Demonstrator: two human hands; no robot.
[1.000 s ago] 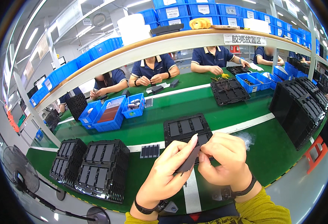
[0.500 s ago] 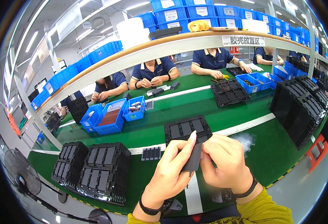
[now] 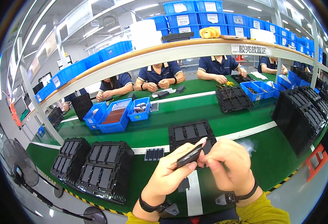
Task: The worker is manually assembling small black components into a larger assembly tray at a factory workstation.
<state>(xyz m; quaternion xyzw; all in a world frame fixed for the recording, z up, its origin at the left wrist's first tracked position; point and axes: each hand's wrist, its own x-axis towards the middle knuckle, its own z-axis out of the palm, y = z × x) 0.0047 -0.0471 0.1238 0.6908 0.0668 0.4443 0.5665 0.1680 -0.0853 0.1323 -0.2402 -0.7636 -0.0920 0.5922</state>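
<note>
A flat, dark rectangular plastic piece (image 3: 189, 157) is gripped by my left hand (image 3: 166, 168), its narrow glossy edge turned toward me. Close to the piece's right end, my right hand (image 3: 230, 161) has its thumb and forefinger pinched together; whatever they hold, if anything, is too small to make out. Beyond my hands lies a black tray (image 3: 170, 137) with several flat dark pieces in its slots, partly covered by my fingers. Under my left hand, another small dark piece (image 3: 183, 185) shows on the green table.
Tray stacks (image 3: 105, 172) stand at left, and another tray stack (image 3: 296, 121) stands at right. A ribbed dark panel (image 3: 154, 154) lies left of the near tray. Blue bins (image 3: 115, 121) sit farther back. Several people work opposite, under a shelf (image 3: 194, 47). A fan (image 3: 20, 170) stands left.
My left hand has tilted the dark piece from upright to nearly level, edge toward me. My right hand has come slightly away from it. The whole view has shifted a little.
</note>
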